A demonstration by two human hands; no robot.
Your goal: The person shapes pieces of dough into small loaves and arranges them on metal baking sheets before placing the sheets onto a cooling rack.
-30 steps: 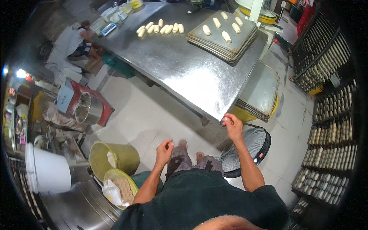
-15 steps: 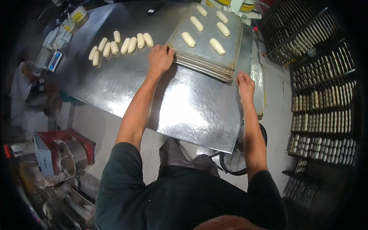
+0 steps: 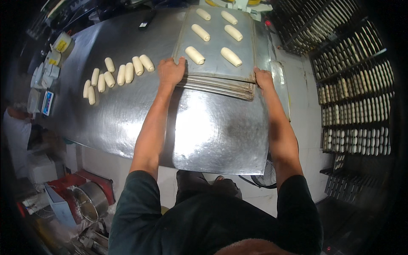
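A flat metal baking tray carrying several pale dough rolls in two columns tops a stack of baking trays. At its near left corner my left hand is closed on the rim. My right hand grips the near right corner, its fingertips partly hidden by the tray. The near edge of this top tray sits slightly raised, with a thin gap above the stack. Left of the trays, several more dough rolls lie in an uneven row on the steel table.
Tall racks filled with dough rolls stand to the right. More trays lie beside the table's right edge. A digital scale, plastic tubs and a person in white are at the left. A mixer stands lower left.
My right hand has come up to the top tray's right corner and closed on it. That tray's near edge has risen a little. The whole view has shifted.
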